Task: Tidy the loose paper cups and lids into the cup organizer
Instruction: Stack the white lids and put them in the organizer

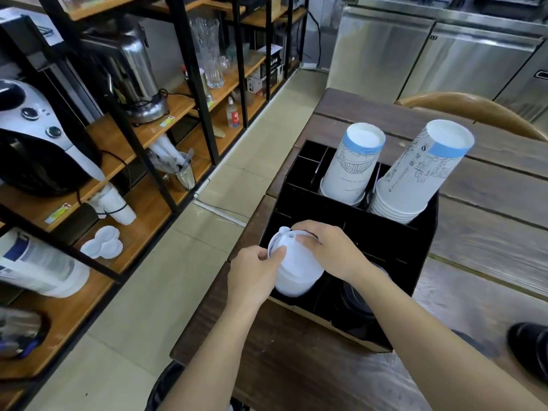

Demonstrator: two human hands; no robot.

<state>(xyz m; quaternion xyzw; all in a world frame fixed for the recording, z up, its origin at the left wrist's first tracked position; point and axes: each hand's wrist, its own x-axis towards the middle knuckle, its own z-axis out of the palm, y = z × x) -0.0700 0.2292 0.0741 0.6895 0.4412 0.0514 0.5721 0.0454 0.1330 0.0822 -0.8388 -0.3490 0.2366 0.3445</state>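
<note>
A black cup organizer stands on the dark wooden table. Two stacks of upside-down paper cups fill its back slots: a left stack and a taller right stack. A stack of white lids sits in the front left compartment. My left hand grips the stack's left side, thumb on the top lid. My right hand holds its right upper edge. Dark lids lie in the front right compartment, partly hidden by my right forearm.
A metal and wood shelf unit on the left carries appliances, glassware, cup sleeves and white lids. A wooden chair back stands behind the table. Steel cabinets line the far wall. A black shoe shows at lower right.
</note>
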